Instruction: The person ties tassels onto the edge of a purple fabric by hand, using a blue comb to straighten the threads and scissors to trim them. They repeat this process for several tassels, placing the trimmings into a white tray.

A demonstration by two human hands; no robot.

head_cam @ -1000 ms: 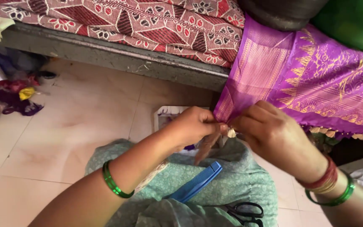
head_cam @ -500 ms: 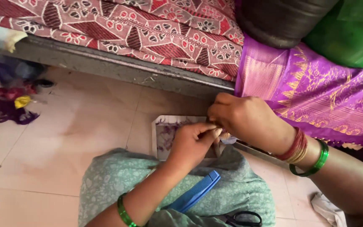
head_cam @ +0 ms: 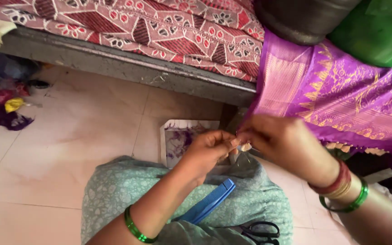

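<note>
A purple cloth with gold woven borders (head_cam: 341, 100) hangs down from the right. My right hand (head_cam: 286, 145) pinches its lower corner edge, fingers closed on the fringe. My left hand (head_cam: 209, 152) meets it from the left, thumb and fingers pinched on a thin thread or tassel end at the same corner. Both wrists carry green bangles; the right also has red ones. A blue comb (head_cam: 207, 206) and black scissors (head_cam: 259, 232) lie on my lap, covered by pale green printed cloth (head_cam: 114, 195).
A bed with a red patterned sheet (head_cam: 159, 27) runs along the top over a grey frame. A white tray with purple thread scraps (head_cam: 180, 138) sits on the tiled floor. Cloth scraps (head_cam: 5, 109) lie far left. A green object (head_cam: 377, 31) sits top right.
The view has shifted a little; both hands have stayed pinched together at the cloth's corner, now slightly lower and further right in view, with the right hand turned more side-on.
</note>
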